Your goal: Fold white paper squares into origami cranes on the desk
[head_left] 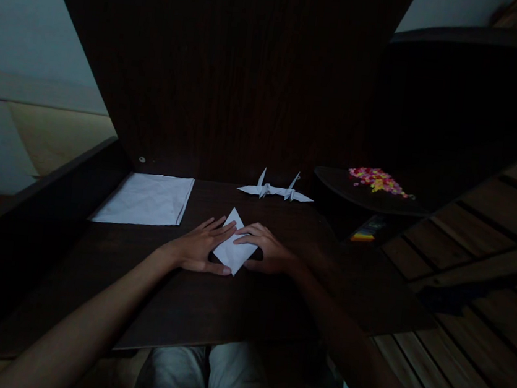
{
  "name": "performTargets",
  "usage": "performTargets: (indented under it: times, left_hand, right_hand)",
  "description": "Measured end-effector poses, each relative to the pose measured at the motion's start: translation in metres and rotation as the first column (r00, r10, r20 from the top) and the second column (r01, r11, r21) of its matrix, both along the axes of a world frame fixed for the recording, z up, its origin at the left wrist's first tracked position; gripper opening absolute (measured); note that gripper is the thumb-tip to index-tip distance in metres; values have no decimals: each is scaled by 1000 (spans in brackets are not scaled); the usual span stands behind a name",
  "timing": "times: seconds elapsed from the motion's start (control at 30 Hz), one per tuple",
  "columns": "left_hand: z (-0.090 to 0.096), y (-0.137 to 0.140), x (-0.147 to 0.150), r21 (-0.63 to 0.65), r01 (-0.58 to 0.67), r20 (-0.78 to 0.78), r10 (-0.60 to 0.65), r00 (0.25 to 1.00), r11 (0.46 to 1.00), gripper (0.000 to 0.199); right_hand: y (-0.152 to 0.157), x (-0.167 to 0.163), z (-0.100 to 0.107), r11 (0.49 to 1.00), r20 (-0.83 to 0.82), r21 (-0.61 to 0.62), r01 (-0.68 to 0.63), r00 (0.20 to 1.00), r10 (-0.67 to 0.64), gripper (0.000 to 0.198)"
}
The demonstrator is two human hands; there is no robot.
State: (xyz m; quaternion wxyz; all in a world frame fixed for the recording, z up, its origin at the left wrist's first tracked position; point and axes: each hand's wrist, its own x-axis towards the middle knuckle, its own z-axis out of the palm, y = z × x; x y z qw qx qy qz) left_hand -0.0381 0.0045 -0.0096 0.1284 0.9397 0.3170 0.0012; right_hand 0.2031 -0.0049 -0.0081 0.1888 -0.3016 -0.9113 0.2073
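Observation:
A white sheet of paper folded into a diamond (pixel 235 255) lies flat on the dark desk, one corner pointing away from me. My left hand (pixel 201 246) rests on its left side, fingers spread over the upper left edge and thumb at the near corner. From the right, my right hand (pixel 270 251) lays its outstretched fingers on the paper's upper right part, its thumb by the lower right edge. Beyond the diamond, two white origami cranes (pixel 277 192) stand side by side against the back panel, their wings touching or joined.
A stack of white paper (pixel 150 199) lies at the back left, beside the raised side board (pixel 40 225). On a rounded shelf (pixel 334 181) at the right sits a heap of small pink, yellow and red pieces (pixel 379 180). Under it shows something rainbow-striped (pixel 363 237).

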Motion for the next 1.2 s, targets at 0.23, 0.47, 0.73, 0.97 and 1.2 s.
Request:
performTargets:
  times: [0.23,0.47,0.73,0.97,1.2]
  left_hand:
    - [1,1,-1,11,33,13,-33,999,999,102]
    - [1,0,-1,6,23,4,-23,1000,1000,94]
    - [-1,1,1,11,-21,48,20,999,1000,80]
    - [-3,1,1,-4,-66,59,66,996,998,81]
    - [-3,3,2,15,-120,157,116,981,993,73]
  right_hand:
    - [0,0,-1,1000,-12,-5,25,1000,-25,44]
    - [0,-3,-4,998,-31,11,63,998,-63,40]
    - [3,-6,-11,993,-86,50,108,991,-103,41]
    - [3,-7,-11,989,-69,37,140,988,-137,43]
    - [3,-8,-10,985,-85,32,171,982,-168,39]
